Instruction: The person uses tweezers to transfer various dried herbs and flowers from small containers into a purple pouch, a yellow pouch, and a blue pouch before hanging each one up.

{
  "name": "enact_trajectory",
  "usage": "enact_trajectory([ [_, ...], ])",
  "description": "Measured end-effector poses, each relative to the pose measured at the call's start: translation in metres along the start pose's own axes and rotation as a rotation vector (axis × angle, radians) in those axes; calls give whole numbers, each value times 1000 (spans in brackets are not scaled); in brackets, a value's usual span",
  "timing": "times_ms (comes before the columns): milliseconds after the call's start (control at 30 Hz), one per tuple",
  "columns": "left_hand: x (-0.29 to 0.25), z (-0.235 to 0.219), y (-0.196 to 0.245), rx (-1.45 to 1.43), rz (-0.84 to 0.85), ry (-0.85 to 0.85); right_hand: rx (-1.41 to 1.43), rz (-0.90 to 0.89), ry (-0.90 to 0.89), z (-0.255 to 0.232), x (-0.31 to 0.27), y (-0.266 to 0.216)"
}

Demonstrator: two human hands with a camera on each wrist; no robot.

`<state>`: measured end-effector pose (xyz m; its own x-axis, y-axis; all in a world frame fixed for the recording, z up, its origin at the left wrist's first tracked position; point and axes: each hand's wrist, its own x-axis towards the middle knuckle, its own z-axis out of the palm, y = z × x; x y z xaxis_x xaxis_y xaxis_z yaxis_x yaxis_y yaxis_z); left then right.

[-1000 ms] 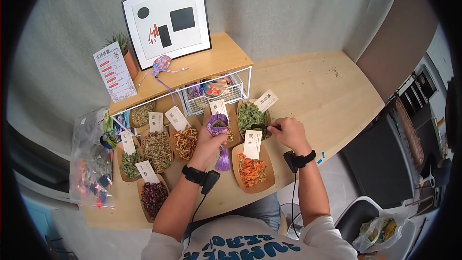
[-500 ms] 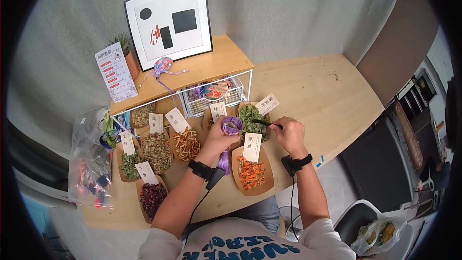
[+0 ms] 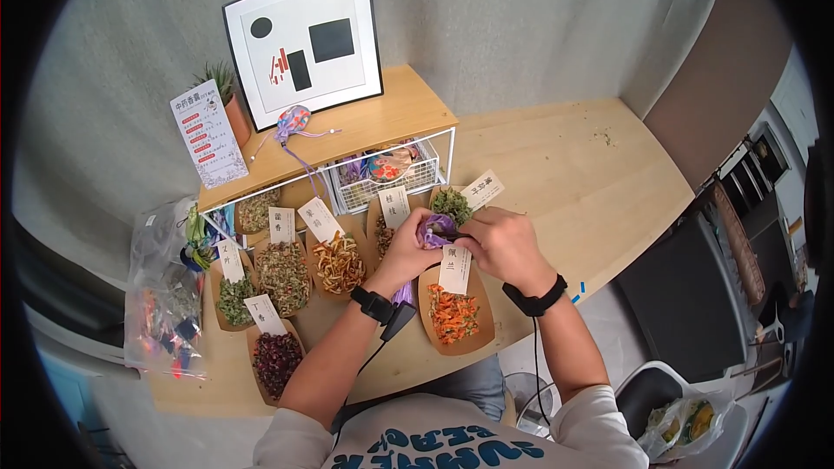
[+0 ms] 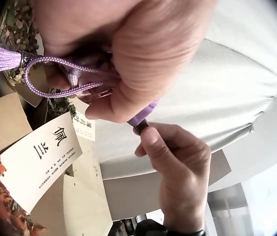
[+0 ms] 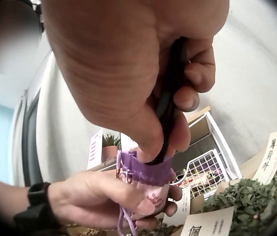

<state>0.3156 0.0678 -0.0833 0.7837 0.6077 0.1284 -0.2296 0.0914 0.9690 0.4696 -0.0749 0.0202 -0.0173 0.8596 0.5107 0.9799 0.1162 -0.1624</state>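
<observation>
My left hand (image 3: 407, 254) holds a small purple drawstring pouch (image 5: 150, 196) upright, fingers and thumb wrapped around its pink, flower-patterned body. A lilac cord loop and tassel (image 4: 0, 59) hang from the pouch. Between the thumb and fingers of my right hand (image 3: 506, 247) is a black spoon (image 5: 168, 101). Its front end reaches down into the pouch's open mouth, so the bowl is hidden. Just behind both hands lie dried green leaves (image 5: 241, 196) in a paper tray. Nearer me, orange dried petals (image 3: 453, 314) fill another tray with a label card (image 4: 42, 162).
More paper trays with herbs stand left, including dark red buds (image 3: 276, 363) and yellowish slices (image 3: 339, 262). Behind is a wooden shelf (image 3: 408, 95) bearing a framed picture (image 3: 304, 43), a finished-looking pouch (image 3: 294, 119) and a sign (image 3: 208, 135). A wire basket (image 3: 387, 182) sits underneath.
The right hand has carried the spoon from the green leaves leftward to the pouch, and its end is now inside. The left hand has brought the pouch rightward, closer to the leaf tray.
</observation>
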Motion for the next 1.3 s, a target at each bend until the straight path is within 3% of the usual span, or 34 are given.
enact_trajectory([
  [133, -11, -6, 13, 21, -10, 50, 11, 35, -9, -18, 3, 2],
  [233, -14, -25, 5, 8, -105, 137, 152, 197, 111, -17, -5, 30],
  [333, -20, -24, 4, -44, -57, 206, -39, 505, 54, 3, -11, 58],
  [433, -24, -23, 6, -72, -78, 201, -134, 563, 50, 28, -15, 72],
  [767, -23, -21, 11, -44, -108, 131, -212, 474, -99, 57, -22, 62],
  [1300, -15, -10, 12, -48, -136, 85, 28, 680, 42, 31, -34, 68],
])
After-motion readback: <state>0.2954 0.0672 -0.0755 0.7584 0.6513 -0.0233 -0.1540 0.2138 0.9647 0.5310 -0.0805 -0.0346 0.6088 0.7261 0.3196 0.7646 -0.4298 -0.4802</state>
